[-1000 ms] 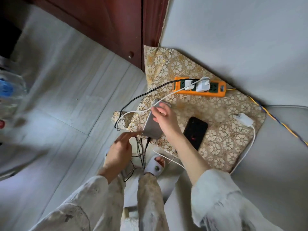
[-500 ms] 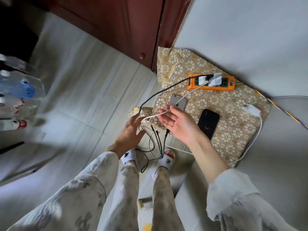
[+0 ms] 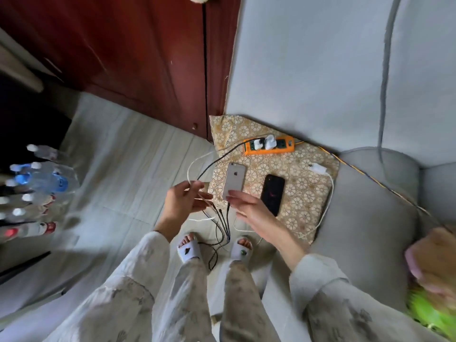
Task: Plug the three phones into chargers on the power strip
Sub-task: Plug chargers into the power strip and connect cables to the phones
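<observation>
The left hand [image 3: 183,203] is pinching cable ends [image 3: 209,206] beside the silver phone [image 3: 234,180]; right hand [image 3: 249,206], open and empty, should be steadying it.

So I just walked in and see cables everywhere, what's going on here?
A person stands charging phones. Their left hand holds a bunch of white and black charging cables, while the open right hand hovers by a silver phone lying back-up on a gold patterned cloth. A black phone lies beside it. Two white chargers sit in the orange power strip.
</observation>
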{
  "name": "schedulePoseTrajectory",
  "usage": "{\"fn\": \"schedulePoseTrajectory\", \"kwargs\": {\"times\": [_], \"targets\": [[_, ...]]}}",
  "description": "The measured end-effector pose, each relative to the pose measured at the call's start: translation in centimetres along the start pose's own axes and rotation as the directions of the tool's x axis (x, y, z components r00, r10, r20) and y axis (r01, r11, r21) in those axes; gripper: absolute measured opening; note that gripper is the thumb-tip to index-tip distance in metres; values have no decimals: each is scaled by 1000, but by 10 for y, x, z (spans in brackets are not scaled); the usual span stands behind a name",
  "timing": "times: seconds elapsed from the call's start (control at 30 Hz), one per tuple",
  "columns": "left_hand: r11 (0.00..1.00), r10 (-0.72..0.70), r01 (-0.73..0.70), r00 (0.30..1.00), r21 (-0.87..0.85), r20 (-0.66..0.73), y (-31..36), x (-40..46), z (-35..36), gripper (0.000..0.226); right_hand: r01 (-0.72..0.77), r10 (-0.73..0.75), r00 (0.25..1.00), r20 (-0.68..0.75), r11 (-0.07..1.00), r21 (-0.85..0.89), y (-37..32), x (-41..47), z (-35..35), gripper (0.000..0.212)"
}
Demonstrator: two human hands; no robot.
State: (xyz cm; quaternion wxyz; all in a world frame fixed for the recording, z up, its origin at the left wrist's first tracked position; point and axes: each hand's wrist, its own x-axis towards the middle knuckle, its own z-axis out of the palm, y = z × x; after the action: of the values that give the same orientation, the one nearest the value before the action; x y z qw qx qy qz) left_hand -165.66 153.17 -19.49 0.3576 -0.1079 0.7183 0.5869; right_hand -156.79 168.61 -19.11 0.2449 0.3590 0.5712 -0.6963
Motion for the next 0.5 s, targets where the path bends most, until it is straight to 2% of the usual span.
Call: {"fn": "schedulePoseTrajectory", "kwargs": {"times": [0.1, 0.27, 0.4, 0.5], "targets": [[987, -19, 30, 997, -155, 72, 44, -15, 12, 23, 76, -68, 996, 58, 987, -140, -1, -25, 5, 46], [928, -4, 66, 986, -367, 169, 88, -32, 31, 27, 193, -218, 976, -26, 907, -373, -16, -58, -8, 25], [830, 6, 114, 977, -547, 212, 109, -43, 37, 38, 164, -241, 962, -129, 886, -434, -21, -86, -36, 17], [865, 7, 136, 959, -483, 283, 123, -48, 40, 40, 242, -311, 933, -180, 914, -326, -35, -109, -57, 13]]}}
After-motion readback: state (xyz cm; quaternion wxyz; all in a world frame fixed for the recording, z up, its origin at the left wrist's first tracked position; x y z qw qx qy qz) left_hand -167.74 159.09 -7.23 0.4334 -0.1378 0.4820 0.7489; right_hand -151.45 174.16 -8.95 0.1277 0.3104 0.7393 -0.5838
